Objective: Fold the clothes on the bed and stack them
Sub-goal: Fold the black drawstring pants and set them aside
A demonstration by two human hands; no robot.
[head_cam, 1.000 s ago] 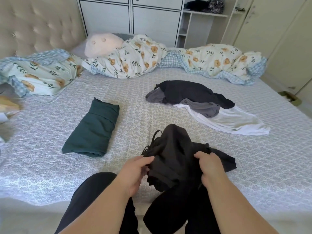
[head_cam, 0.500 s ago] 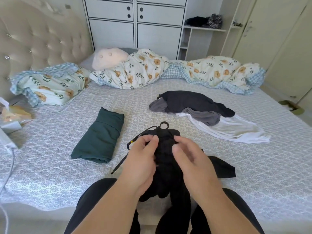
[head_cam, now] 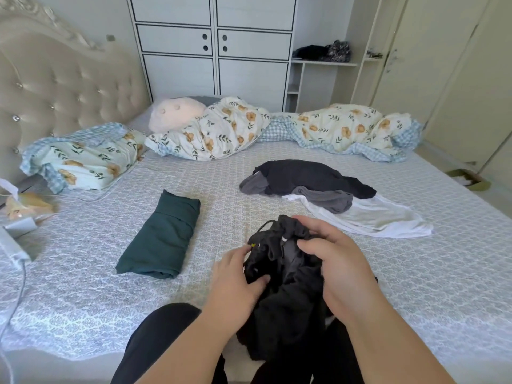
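A bunched black drawstring garment (head_cam: 288,289) hangs over the near edge of the bed (head_cam: 83,286). My left hand (head_cam: 238,284) grips its left side, thumb pressed into the cloth. My right hand (head_cam: 338,267) holds the gathered waistband from the right. A folded dark green garment (head_cam: 160,239) lies flat to the left. Further back on the right sits a loose pile: a black garment (head_cam: 313,178), a grey garment (head_cam: 327,200) and a white garment (head_cam: 374,217).
A rumpled floral duvet (head_cam: 221,131) and a pink pillow (head_cam: 174,112) run along the far side of the bed. The tufted headboard (head_cam: 55,84) is at left, white cabinets (head_cam: 216,51) behind. My dark-trousered knees (head_cam: 163,333) are at the near edge.
Both hands shifted right and spread apart on the black garment, bunching its waistband. The drawstring loop that hung out to the left is now gathered in. The camera tilted up slightly.
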